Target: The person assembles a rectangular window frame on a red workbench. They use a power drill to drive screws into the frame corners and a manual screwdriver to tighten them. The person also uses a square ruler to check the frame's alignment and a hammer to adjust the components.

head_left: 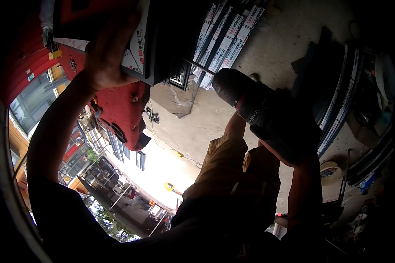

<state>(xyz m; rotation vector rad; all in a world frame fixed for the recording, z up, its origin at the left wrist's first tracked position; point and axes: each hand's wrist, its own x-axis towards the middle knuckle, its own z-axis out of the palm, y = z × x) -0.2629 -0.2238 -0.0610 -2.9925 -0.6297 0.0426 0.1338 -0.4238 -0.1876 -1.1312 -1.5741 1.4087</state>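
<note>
My right hand [290, 153] is closed around a dark cordless drill [262, 107], mostly in shadow. The drill lies level and points left, and its long thin bit [198, 66] reaches the dark end of a window-frame profile [151, 57]. Whether the tip is in a hole or only touching is too dark to tell. On the left, my left hand [104, 65] grips this dark profile near its mitred corner, where white protective film with red print shows. Its fingertips are partly lost in shadow. Below the bit, a small cut opening shows at the profile end.
A red machine or stand [123, 109] sits under the frame. Film-wrapped profiles [230, 39] lie on the concrete floor ahead, with more long profiles [338, 105] at right. A tape roll [330, 172] is near my right forearm. A cable [184, 155] crosses the floor.
</note>
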